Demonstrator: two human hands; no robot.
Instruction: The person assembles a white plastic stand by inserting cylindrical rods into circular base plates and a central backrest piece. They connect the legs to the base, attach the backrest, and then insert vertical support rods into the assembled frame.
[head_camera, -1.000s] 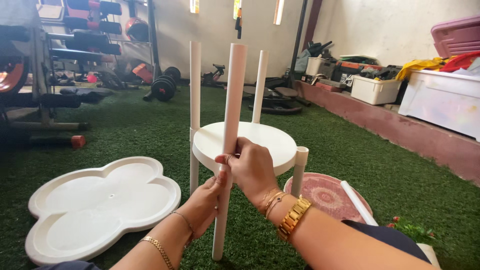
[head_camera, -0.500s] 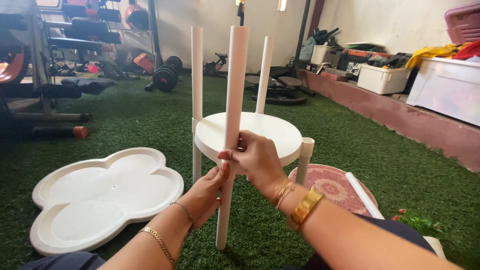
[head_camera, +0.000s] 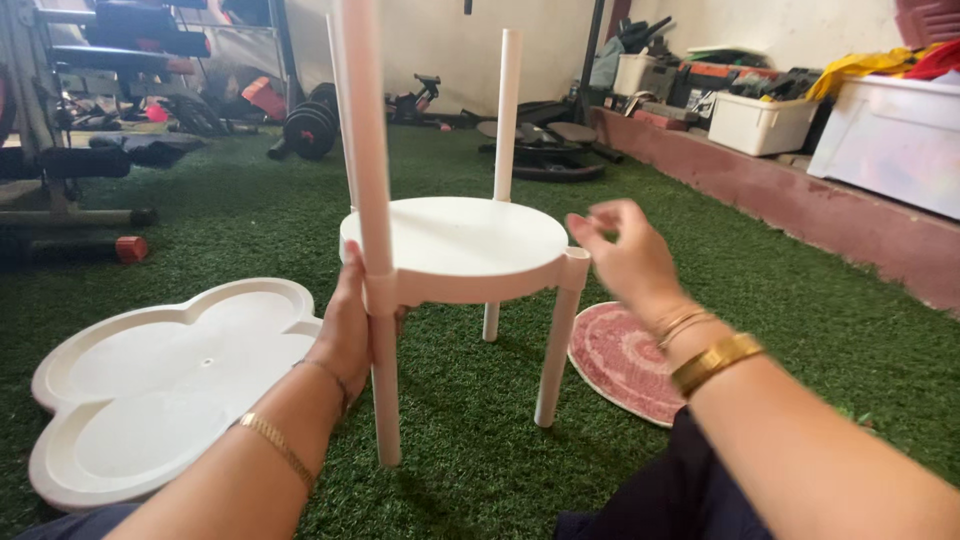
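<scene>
The right hand (head_camera: 628, 258) has let go of the near white pole (head_camera: 368, 200) and now floats open, fingers loosely spread, beside the round white shelf (head_camera: 455, 240). The left hand (head_camera: 352, 325) still grips that pole under the shelf rim. All stands on green artificial turf (head_camera: 450, 440) (clover-shaped white tray (head_camera: 150, 390) left, weights (head_camera: 310, 125) behind).

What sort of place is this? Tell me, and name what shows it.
Probably a home gym or garage workout room that doubles as storage. Green artificial turf covers the floor, a black dumbbell with round weight plates and a black padded weight bench stand behind, and white plastic storage bins line a raised ledge.
</scene>
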